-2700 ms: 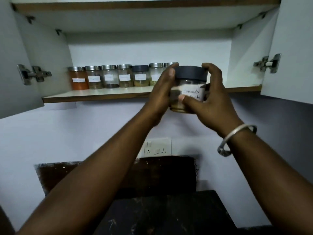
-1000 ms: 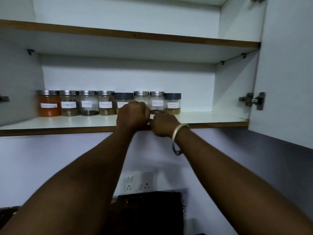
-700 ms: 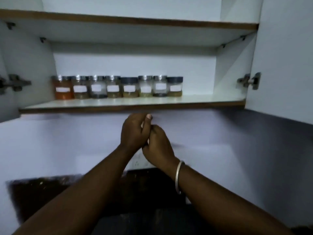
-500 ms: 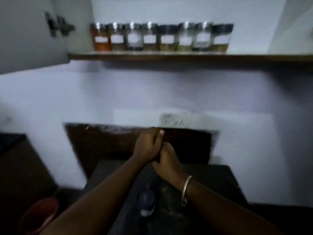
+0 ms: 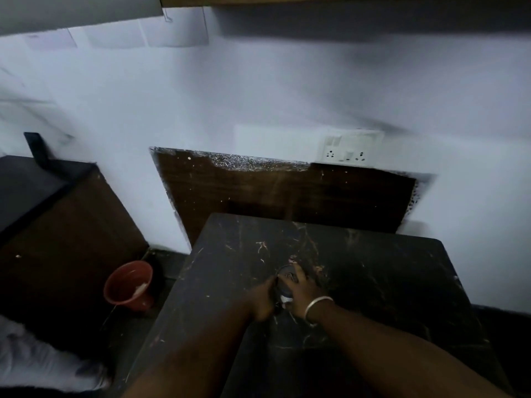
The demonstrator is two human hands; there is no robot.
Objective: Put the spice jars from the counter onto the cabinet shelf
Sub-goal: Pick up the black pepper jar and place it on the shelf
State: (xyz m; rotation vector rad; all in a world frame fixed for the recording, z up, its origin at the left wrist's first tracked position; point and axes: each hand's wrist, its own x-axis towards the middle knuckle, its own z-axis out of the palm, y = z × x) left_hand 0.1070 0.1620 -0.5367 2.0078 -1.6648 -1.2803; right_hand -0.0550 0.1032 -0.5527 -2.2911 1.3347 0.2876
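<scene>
Where the two hands meet: a spice jar [image 5: 286, 282] with a dark lid stands on the bench [image 5: 373, 282], caught between both palms (a sliver of white label shows just under the lid).
Left hand [image 5: 263, 300]: fingers curled in against the jar's left side, gripping it, with the thumb side up by the lid's rim.
Right hand [image 5: 304, 294]: fingers bent over the lid and down the jar's right side, gripping it; the fingertips reach to the lid's far edge.
Bangle [image 5: 317, 304]: pale metal, round the right wrist, just behind the right hand.
Bench: black stone with pale veins, lying under both hands and both forearms.
Wooden panel [image 5: 287, 193]: dark brown, flecked with white, on the wall beyond the hands, past the bench's far edge.
Wall socket [image 5: 349, 152]: white, above the panel, up and to the right of the right hand.
Red pot [image 5: 129, 285]: down on the floor, well to the left of the left hand, with something white inside.
Shelf [image 5: 344, 0]: only its brown front edge shows, high above both hands.
Light: dim and a little blurred, so single fingers are hard to tell apart.
</scene>
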